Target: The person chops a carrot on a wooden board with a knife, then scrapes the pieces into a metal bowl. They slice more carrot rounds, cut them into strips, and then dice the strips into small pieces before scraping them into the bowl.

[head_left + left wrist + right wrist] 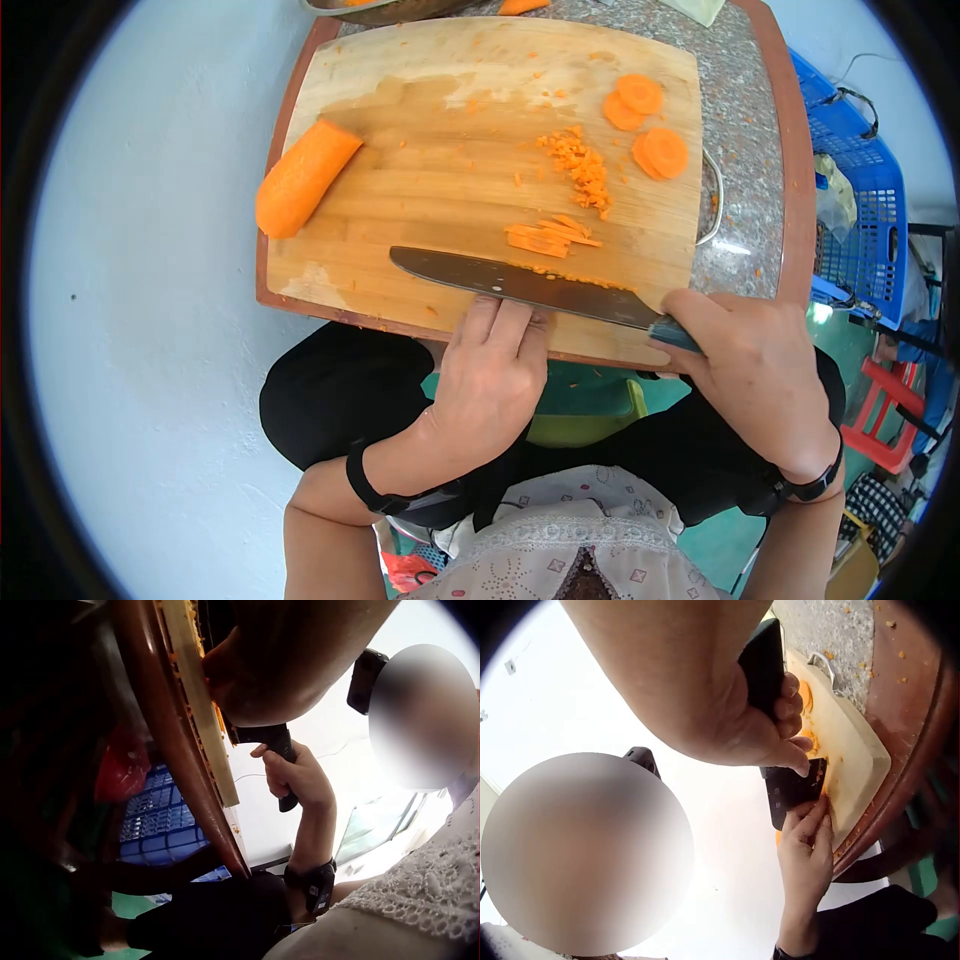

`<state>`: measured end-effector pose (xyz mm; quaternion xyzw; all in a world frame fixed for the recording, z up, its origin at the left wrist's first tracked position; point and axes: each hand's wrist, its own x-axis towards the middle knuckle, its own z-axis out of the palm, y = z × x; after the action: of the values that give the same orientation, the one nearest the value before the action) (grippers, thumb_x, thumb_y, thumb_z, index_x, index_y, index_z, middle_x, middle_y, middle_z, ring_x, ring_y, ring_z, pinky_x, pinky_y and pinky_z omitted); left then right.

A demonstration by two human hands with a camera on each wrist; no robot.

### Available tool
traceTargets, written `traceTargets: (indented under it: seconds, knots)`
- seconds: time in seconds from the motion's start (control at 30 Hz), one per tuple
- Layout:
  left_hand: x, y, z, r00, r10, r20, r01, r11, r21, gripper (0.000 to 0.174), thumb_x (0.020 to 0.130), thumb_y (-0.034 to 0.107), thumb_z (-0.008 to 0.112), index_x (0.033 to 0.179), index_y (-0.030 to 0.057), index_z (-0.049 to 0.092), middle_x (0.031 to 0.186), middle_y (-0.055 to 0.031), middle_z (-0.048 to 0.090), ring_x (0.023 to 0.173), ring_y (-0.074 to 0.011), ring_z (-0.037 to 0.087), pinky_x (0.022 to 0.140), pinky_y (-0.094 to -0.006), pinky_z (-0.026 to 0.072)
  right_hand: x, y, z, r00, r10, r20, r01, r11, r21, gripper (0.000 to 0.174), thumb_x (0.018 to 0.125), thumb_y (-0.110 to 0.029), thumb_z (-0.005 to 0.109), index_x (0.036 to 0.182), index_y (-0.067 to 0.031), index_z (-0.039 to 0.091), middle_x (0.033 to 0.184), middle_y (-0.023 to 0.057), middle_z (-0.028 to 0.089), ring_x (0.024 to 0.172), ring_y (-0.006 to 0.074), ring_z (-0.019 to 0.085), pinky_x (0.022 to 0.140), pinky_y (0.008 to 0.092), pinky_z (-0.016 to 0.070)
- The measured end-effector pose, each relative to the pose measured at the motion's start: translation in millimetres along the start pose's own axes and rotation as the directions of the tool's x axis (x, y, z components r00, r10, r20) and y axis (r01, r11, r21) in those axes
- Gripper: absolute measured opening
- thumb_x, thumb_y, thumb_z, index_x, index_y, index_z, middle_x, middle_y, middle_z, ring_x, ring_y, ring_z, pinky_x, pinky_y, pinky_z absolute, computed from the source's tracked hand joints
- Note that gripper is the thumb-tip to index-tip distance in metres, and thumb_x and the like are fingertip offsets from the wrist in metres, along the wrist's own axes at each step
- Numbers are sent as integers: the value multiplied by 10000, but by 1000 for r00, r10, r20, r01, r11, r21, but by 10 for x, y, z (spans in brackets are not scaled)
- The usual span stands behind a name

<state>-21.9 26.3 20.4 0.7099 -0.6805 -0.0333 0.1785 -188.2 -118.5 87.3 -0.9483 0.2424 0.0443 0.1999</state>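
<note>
A kitchen knife lies across the near part of a wooden cutting board, its dark blade pointing left. My right hand grips its dark handle, with fingers wrapped round it in the right wrist view. My left hand reaches over the board's near edge, its extended fingertips right at the blade's near side. Fine carrot bits line the blade's far side. Just beyond are carrot sticks and a heap of minced carrot. A large carrot piece lies at the left.
Several carrot slices sit at the board's far right. The board rests on a speckled stone tabletop with a brown rim. A metal pan stands at the far edge. Blue plastic baskets and a red stool are to the right.
</note>
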Motion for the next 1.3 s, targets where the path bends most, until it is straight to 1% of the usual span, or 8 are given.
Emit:
traceTargets:
  seconds: [0.13,0.23,0.33,0.47,0.57,0.67,0.77,1.3]
  knots:
    - [4,-29,1,1000,13,-10,-13,1000,11,378,650,24,600,998,-120,632,1071,-183,531,995,-341,542,832,-392,510,36,50,-29,999,35,26,-36,999,30,188,754,-114,656,903,-78,549,638,87,572,586,309,597,521,410,447]
    - [21,-42,-7,999,26,-19,-27,1000,-17,367,649,17,606,989,-120,634,1076,-188,531,1009,-348,540,838,-397,511,66,51,-33,999,15,36,-14,999,-33,154,763,-97,630,895,-73,553,620,84,568,586,300,603,509,402,450]
    - [5,-37,-33,999,34,13,-33,999,-36,356,652,8,613,983,-122,634,1080,-192,529,1009,-349,540,831,-399,513,103,-27,30,1000,-22,-10,21,998,-64,110,770,-78,595,860,-69,533,610,82,574,563,278,614,478,379,460]
    - [-6,2,-38,1000,24,13,-24,999,-29,352,658,5,616,983,-130,629,1089,-204,526,1015,-343,539,830,-398,514,213,-142,175,997,-82,-11,81,992,-99,95,764,-65,570,814,-82,492,588,94,586,538,249,636,454,349,485]
    - [-22,-10,-15,999,36,-3,-36,999,9,405,670,7,597,1042,-151,603,1112,-225,523,1048,-353,533,855,-404,507,223,-129,223,998,-61,-18,59,996,-64,107,803,-113,600,812,-68,503,592,111,595,557,275,635,484,371,496]
    - [-12,-32,-7,998,59,-7,-58,998,24,459,688,11,573,1109,-172,565,1139,-247,517,1090,-368,521,900,-412,489,192,-47,187,996,-3,-87,12,995,103,195,837,-197,641,803,-54,513,608,128,599,573,314,623,509,398,491]
    - [-30,-29,-14,998,64,-1,-64,997,34,482,703,14,556,1143,-183,542,1158,-262,508,1119,-378,507,935,-417,471,138,-58,101,999,18,-40,-13,993,114,265,843,-263,667,802,-45,523,611,138,592,589,341,611,524,420,479]
    - [-30,-24,-8,998,59,3,-59,997,43,467,697,22,563,1120,-176,554,1166,-245,501,1133,-371,498,938,-418,477,104,-63,112,999,32,-14,-31,996,80,246,825,-243,682,807,-47,534,597,135,578,569,342,602,513,425,465]
